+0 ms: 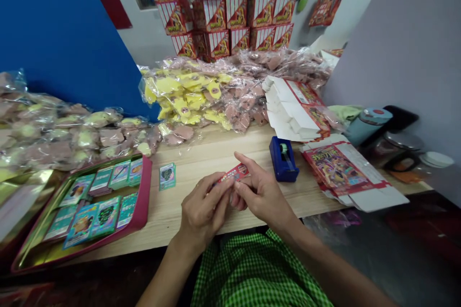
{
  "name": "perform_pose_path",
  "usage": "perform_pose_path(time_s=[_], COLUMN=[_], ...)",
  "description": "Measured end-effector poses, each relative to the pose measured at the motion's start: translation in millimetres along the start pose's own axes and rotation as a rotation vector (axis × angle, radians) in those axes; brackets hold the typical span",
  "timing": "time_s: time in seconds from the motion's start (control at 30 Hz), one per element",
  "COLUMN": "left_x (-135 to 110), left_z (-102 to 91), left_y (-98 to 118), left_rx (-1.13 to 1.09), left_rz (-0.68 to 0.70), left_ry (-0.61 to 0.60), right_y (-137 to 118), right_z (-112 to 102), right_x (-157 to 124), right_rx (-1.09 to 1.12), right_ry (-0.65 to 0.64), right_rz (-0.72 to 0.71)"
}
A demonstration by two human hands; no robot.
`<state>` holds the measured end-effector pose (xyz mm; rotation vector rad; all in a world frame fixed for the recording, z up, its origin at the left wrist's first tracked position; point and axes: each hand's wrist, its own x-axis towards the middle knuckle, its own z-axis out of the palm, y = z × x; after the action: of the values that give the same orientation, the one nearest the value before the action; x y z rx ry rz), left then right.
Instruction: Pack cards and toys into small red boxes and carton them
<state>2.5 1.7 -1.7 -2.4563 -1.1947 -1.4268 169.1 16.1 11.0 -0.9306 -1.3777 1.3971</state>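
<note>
The stacked boxes carry a yellow title, apparently Chinese, too small to read. The flat carton shows a larger yellow title in Chinese-looking characters, too stylised to make out. Print on the red strip and the tray's cards is too blurred to read.

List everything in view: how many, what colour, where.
Red printed card: one, red, pinched between both hands.
Tape dispenser: one, blue, right of the hands.
Loose card: one, teal, on the table.
Tray: one, pink-red rim, table's left end, holding several teal cards.
Plastic bags: many, clear with yellow and pink pieces, heaped behind.
Printed carton blanks: two, red and white, on the table's right.
Display boxes: many, red and white, stacked behind.
Left hand: bare, on the card.
Right hand: bare, on the card.
</note>
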Motion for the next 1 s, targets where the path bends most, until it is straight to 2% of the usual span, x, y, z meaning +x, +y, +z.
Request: perform_pose_path(time_s=[0.17, 0.3, 0.47, 0.57, 0.67, 0.73, 0.8, 0.9, 1.0], left_x=[1.9, 8.6, 21.6, 28.3, 31.8, 30.4, 24.1, 5.9, -9.4], left_z=[-6.5, -10.9, -10.5, -10.5, -13.5, -15.5, -13.9, -1.7, 13.4], left_y=[1.4, 3.5, -1.0, -3.5, -10.0, -21.2, -38.7, -70.4, -97.7], left_rx=[-0.121, -0.214, -0.212, -0.218, -0.197, -0.199, -0.270, -0.271, -0.034], left_rz=[-0.112, -0.217, -0.487, -0.465, -0.368, -0.428, -0.595, -0.789, -0.810], left_ry=[-0.065, -0.088, -0.176, -0.225, -0.149, -0.054, 0.001, -0.123, -0.235], right_y=[8.6, 15.4, 18.4, 22.5, 26.4, 26.1, 22.9, 15.3, 7.7], right_z=[5.9, 13.0, 18.2, 20.8, 19.7, 13.4, 1.6, -22.8, -46.1], right_x=[-2.8, -3.3, 2.1, 4.9, 7.1, 9.2, 13.5, 29.1, 60.2], right_rx=[-0.001, -0.037, 0.014, 0.034, -0.043, -0.137, -0.276, -0.609, -1.015], right_ry=[-0.003, 0.069, 0.075, 0.071, 0.089, 0.089, 0.074, 0.027, -0.044], right_rz=[0.027, 0.018, 0.017, 0.017, -0.009, -0.006, 0.012, 0.037, 0.062])
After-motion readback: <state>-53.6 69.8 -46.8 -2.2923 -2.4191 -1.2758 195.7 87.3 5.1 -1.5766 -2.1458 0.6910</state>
